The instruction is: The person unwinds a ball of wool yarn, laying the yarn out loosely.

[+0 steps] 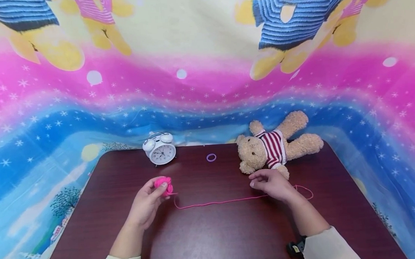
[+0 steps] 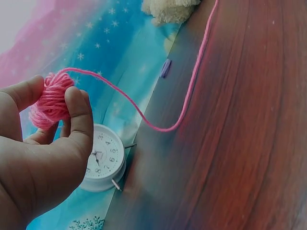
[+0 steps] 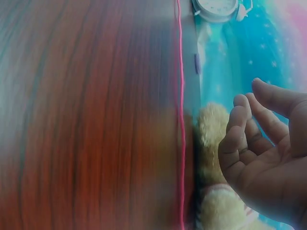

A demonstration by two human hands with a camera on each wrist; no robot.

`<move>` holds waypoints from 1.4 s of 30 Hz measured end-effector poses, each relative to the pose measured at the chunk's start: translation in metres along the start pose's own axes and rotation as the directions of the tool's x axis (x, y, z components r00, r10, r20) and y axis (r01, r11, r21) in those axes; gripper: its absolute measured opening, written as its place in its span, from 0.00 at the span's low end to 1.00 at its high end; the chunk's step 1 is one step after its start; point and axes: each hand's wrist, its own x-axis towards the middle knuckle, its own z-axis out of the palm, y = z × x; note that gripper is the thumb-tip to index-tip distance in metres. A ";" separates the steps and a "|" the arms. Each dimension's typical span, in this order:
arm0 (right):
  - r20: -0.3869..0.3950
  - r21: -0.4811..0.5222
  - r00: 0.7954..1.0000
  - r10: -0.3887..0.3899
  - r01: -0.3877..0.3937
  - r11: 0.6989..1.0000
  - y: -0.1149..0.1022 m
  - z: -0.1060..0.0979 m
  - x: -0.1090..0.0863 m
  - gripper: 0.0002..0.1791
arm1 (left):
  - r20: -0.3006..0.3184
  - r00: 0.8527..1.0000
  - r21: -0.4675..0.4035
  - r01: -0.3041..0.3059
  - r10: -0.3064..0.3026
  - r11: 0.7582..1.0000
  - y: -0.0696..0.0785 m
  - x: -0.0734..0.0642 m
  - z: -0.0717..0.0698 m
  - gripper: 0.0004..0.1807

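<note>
Left hand (image 1: 145,203) pinches yarn ball (image 1: 166,181), left of bear (image 1: 274,148); right hand (image 1: 274,184), relaxed and empty, near bear. Winding seems in hand; next likely calls for guiding strand (image 1: 218,202).

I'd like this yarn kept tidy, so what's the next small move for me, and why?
Probably bring the right grip to the loose strand and pinch it: that grip looks empty, while the left grip pinches the pink yarn ball and the strand trails across the table.
</note>
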 end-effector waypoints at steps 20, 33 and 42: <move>0.065 0.108 0.993 -0.096 0.089 0.990 -0.032 0.058 0.018 0.18 | 0.072 0.997 -0.047 -0.024 0.027 0.999 0.001 0.009 0.033 0.24; 0.126 0.133 0.982 -0.141 0.124 0.983 -0.056 0.090 0.021 0.17 | 0.112 0.993 -0.044 -0.031 0.035 0.999 0.004 0.010 0.059 0.24; 0.132 0.146 0.977 -0.169 0.149 0.978 -0.067 0.103 0.020 0.17 | 0.142 0.989 -0.056 -0.030 0.037 0.998 0.008 0.010 0.076 0.20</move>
